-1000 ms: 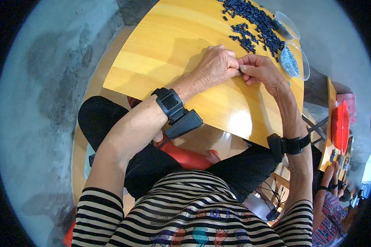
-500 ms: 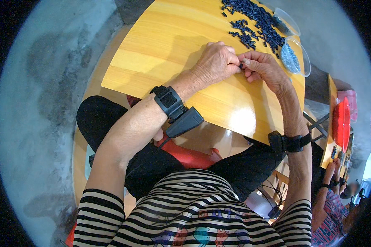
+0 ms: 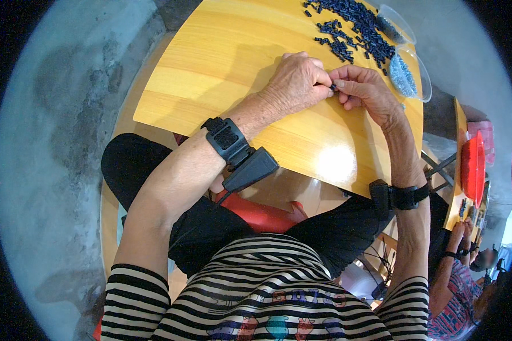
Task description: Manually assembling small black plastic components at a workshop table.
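Note:
Over the yellow wooden table, my two hands meet at the fingertips around one small black piece (image 3: 333, 87). My left hand (image 3: 297, 78) is closed, thumb and forefinger pinching at the piece from its left. From the other side my right hand (image 3: 363, 91) pinches it too, the remaining fingers curled. The fingers cover most of the piece, so its exact shape is hidden. Beyond my hands spreads a pile of small, dark, short cylindrical pieces (image 3: 364, 28). Light-blue small bits (image 3: 403, 77) lie in a clear plastic container (image 3: 425, 85) beyond my right hand.
Another clear container (image 3: 405, 28) stands at the table's far right edge, with dark bits in it. The table's near edge (image 3: 301, 170) runs above my lap. At the right, a co-worker's hands (image 3: 462, 228) rest at another table with a red basin (image 3: 472, 170).
Both hands have shifted very slightly in the picture, still pinching the small black piece together. The pile and containers look the same.

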Demonstrator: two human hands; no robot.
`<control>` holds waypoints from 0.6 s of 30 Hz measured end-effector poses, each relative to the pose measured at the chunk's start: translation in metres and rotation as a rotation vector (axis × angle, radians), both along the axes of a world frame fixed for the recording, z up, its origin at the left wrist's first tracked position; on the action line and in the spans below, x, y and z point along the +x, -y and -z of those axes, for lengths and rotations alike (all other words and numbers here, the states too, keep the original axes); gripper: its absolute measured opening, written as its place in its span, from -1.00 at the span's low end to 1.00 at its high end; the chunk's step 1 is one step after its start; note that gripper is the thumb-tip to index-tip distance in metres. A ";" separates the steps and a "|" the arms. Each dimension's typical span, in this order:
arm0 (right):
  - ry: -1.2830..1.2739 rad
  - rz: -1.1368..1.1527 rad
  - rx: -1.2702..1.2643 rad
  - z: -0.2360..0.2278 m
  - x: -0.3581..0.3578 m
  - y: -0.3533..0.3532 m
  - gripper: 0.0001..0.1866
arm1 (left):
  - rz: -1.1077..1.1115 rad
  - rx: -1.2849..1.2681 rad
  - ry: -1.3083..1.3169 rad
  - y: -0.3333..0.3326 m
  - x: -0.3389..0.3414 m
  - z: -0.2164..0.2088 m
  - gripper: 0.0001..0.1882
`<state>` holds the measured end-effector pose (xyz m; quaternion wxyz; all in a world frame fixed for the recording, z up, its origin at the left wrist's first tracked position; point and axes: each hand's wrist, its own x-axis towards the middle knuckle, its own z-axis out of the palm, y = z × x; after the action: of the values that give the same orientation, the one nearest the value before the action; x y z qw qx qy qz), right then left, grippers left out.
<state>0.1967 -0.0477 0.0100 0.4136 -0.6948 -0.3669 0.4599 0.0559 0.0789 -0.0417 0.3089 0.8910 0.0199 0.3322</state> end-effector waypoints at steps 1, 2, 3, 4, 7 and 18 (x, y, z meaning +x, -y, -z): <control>0.007 -0.002 0.002 0.000 0.000 0.000 -0.77 | 0.001 0.000 -0.002 0.000 0.000 0.000 -0.90; 0.014 -0.003 0.005 0.000 0.000 0.000 -0.77 | 0.002 0.007 -0.013 0.000 0.001 -0.001 -0.90; 0.012 -0.003 0.005 0.001 -0.001 0.000 -0.77 | 0.002 0.014 -0.024 -0.001 0.001 0.000 -0.90; 0.017 0.001 0.008 0.001 -0.001 0.000 -0.77 | 0.002 0.014 -0.026 -0.001 0.000 0.000 -0.90; 0.029 0.003 0.013 0.000 -0.003 0.000 -0.77 | -0.010 0.031 -0.016 -0.001 -0.001 -0.001 -0.91; -0.171 0.288 0.456 -0.011 0.001 -0.006 -0.52 | -0.018 0.056 -0.036 0.002 -0.001 -0.005 -0.86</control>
<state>0.1977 -0.0414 0.0207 0.6499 -0.5874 -0.3222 0.3588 0.0547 0.0767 -0.0366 0.2804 0.9049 0.0244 0.3192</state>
